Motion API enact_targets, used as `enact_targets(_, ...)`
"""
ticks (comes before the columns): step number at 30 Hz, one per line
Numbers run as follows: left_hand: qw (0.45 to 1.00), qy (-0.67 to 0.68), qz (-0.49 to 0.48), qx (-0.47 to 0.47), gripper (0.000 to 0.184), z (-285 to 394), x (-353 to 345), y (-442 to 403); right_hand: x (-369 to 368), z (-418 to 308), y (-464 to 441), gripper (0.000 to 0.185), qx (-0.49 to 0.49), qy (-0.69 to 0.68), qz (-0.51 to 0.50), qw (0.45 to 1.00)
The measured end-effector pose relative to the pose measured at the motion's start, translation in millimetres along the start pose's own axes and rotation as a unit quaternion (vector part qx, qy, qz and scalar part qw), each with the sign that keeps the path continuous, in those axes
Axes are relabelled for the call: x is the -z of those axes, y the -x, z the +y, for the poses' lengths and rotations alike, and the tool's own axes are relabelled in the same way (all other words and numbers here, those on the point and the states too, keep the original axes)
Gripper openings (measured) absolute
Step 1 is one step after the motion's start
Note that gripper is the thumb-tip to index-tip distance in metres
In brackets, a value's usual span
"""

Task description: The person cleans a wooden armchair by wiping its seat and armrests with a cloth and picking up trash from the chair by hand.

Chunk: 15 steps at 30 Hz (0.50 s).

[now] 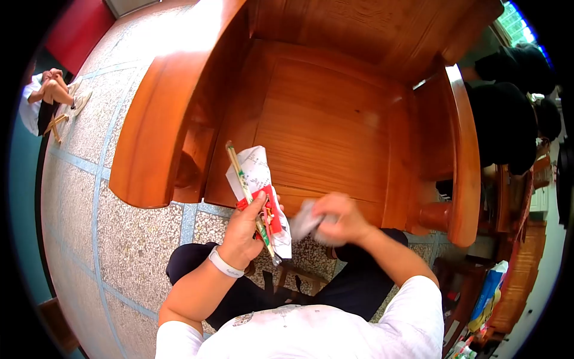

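Note:
My left hand [242, 233] is closed around a bundle: wrapped chopsticks [239, 173] with green print, a white printed paper [256, 164] and a red packet [273, 209]. The bundle points up and away from me, just in front of the wooden chair's seat [323, 125]. To its right, my right hand [338, 218] is blurred by motion, with its fingers bent around a greyish crumpled piece [306, 220], also blurred. What that piece is cannot be made out.
Broad wooden armrests stand at left [149, 131] and right [463, 161]. A seated person [51, 96] is at the far left. Dark-clothed shapes [505, 119] are at the right, above a blue and yellow package [487, 293]. Speckled tiles [140, 239] cover the floor.

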<state>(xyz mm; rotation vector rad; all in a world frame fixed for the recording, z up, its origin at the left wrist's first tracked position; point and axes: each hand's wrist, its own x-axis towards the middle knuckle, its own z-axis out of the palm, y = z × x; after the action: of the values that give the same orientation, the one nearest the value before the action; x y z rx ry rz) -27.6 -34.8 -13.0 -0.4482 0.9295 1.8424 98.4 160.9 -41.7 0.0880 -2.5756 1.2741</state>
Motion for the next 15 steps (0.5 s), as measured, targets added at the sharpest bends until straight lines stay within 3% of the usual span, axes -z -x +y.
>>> enact_targets(2,1.000,-0.007,0.005,-0.005,0.021,-1.2,-4.6,-4.9,29.7,21.8,-6.5,0.022,-0.088,0.099,0.177,0.975)
enact_targets(4,1.000,-0.014,0.008,-0.011,0.021,-2.3,-9.0,-11.3,41.9,38.3,-25.8,0.022,-0.190,0.109,0.326,0.919)
enact_targets(6,1.000,-0.017,0.010,0.003,0.021,-6.4,-9.2,-15.4,36.6,41.1,-53.1,0.024,-0.109,0.249,0.287,0.919)
enact_targets(8,1.000,-0.022,0.013,0.013,0.021,-6.7,-12.4,-17.9,11.2,56.5,-78.0,0.027,-0.040,0.224,0.041,0.973)
enact_targets(10,0.999,-0.027,0.022,0.020,0.020,-4.7,-13.5,-18.5,-11.6,60.9,-98.6,0.031,0.082,0.317,0.090,0.940)
enact_targets(13,0.999,-0.037,0.025,0.030,0.020,-6.5,-11.5,-21.3,-11.2,93.8,-149.5,0.033,0.111,0.353,0.087,0.925)
enact_targets(15,0.998,-0.039,0.031,0.038,0.019,-9.5,-12.4,-28.2,0.3,109.4,-180.5,0.032,-0.019,0.400,0.040,0.916)
